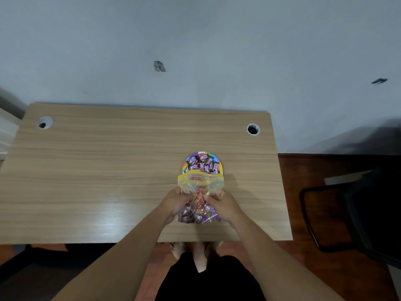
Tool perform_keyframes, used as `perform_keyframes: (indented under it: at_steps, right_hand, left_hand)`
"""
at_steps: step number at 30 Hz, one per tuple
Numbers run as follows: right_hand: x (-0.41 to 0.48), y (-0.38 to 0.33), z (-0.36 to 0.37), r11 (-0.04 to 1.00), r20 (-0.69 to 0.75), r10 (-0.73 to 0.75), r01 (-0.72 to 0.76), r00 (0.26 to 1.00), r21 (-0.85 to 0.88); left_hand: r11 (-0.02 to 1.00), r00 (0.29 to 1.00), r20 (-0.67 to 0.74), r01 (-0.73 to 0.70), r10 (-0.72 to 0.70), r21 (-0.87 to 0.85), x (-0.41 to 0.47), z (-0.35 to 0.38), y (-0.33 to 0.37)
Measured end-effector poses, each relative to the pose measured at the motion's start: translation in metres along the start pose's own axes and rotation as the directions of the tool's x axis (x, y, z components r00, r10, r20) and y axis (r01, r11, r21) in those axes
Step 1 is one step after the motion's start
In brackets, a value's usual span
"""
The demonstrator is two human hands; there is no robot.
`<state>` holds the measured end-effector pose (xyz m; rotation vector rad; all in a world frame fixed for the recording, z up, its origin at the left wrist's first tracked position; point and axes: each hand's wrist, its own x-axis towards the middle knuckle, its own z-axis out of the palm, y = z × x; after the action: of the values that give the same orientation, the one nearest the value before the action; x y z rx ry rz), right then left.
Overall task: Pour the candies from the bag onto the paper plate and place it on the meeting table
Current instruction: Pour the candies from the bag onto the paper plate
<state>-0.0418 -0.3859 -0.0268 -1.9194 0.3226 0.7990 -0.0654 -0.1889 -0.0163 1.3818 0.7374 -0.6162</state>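
A clear zip bag (200, 187) with a yellow mouth strip is tipped forward over the near rim of a colourful paper plate (219, 164). Several wrapped candies (202, 162) lie piled on the plate. More candies remain in the bag's lower end near me. My left hand (175, 203) grips the bag's left side and my right hand (223, 204) grips its right side, both squeezing the middle of the bag. The plate's near part is hidden behind the bag's open mouth.
The plate rests on a light wooden table (108, 170) with two round cable holes, one at the far left (45, 122) and one at the far right (253, 129). A dark chair (347, 213) stands at the right. A pale wall lies beyond the table.
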Motion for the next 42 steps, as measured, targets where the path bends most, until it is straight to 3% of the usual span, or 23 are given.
perform_keyframes:
  at_steps: [12,28,36,42]
  right_hand:
    - [-0.003,0.002,-0.002,0.999,-0.001,0.004,-0.004,1.0,0.053]
    - [-0.016,-0.016,-0.011,0.991,-0.016,0.069,-0.067,0.997,0.116]
    - [-0.023,-0.02,-0.009,0.996,0.024,0.049,-0.051,0.999,0.076]
    - [-0.026,-0.017,-0.002,0.998,0.011,0.03,-0.031,0.999,0.048]
  left_hand:
    - [1.0,0.999,-0.036,0.016,-0.015,0.026,0.002,0.003,-0.001]
    - [0.998,0.996,0.082,0.032,-0.028,-0.048,-0.018,-0.008,0.013]
    - [1.0,1.0,0.027,-0.01,0.011,-0.022,-0.017,-0.035,0.0]
    - [0.999,0.994,0.107,-0.013,0.018,-0.047,-0.023,-0.043,-0.001]
